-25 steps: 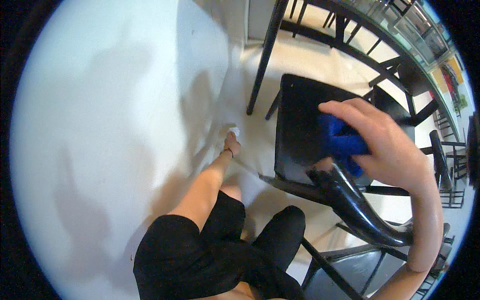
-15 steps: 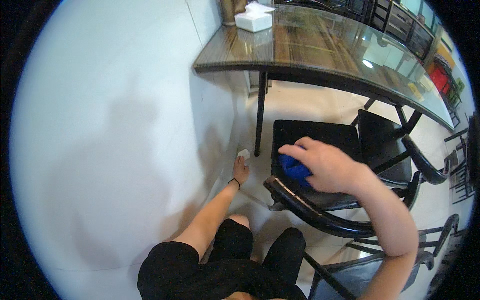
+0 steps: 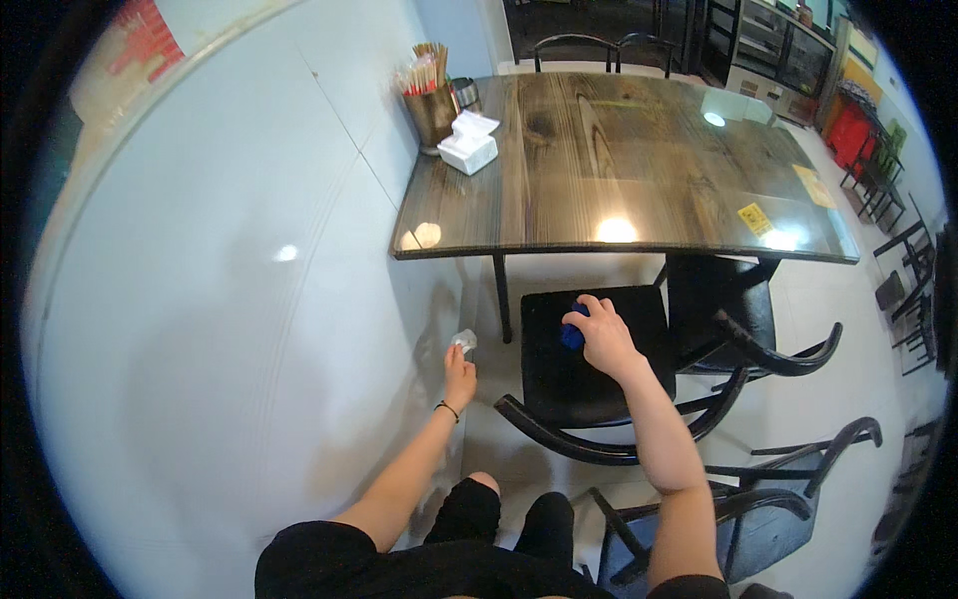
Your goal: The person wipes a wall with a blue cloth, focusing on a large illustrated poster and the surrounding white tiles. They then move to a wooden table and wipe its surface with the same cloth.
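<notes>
My left hand (image 3: 460,379) is closed on a crumpled white tissue (image 3: 464,341), held low between the wall and the chair. A black cord circles that wrist. My right hand (image 3: 609,339) grips a bunched blue cloth (image 3: 572,336) over the seat of a black chair (image 3: 559,384). Fingers curl over the cloth and hide part of it; whether it presses on the seat I cannot tell.
A wood-grain table (image 3: 559,215) with a glossy top stands beyond the chair. On its left end are a white tissue pack (image 3: 468,153) and a holder of chopsticks (image 3: 432,115). A pale wall (image 3: 249,349) runs along my left. More black chairs (image 3: 778,529) stand at right.
My view has lifted, showing more tabletop and the chopstick holder. The right hand with the blue cloth now appears farther over the seat, away from the chair's backrest. The left hand keeps the tissue.
</notes>
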Demonstrator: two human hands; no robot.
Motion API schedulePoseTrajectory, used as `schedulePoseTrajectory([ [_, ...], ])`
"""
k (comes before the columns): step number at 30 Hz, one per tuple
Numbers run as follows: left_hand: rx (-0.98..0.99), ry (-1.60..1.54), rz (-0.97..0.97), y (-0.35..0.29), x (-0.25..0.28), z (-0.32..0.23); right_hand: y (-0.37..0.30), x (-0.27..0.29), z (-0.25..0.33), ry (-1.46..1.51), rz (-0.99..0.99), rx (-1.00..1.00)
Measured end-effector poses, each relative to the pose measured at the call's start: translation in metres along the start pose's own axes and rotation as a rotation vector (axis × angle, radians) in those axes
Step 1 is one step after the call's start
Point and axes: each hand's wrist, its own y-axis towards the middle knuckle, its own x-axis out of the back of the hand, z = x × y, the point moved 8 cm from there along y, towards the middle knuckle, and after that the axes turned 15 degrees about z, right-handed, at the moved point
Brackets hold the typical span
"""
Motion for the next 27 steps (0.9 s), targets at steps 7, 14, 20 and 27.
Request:
schedulePoseTrajectory([
  [7, 0.079, -0.029, 0.024, -0.026, 0.114, -0.097, -0.010, -0.053, -0.030, 0.181, 0.255, -0.233],
  [14, 0.095, -0.488, 0.163, 0.046, 0.187, -0.225, -0.014, 0.098, -0.011, 0.389, -0.108, -0.147],
  [20, -0.051, -0.728, 0.244, 0.202, 0.180, -0.302, 0.015, 0.166, -0.043, 0.345, -0.271, -0.248],
  [27, -0.076, -0.811, 0.201, 0.412, 0.167, -0.344, 0.056, 0.150, -0.129, 0.235, -0.386, -0.563],
])
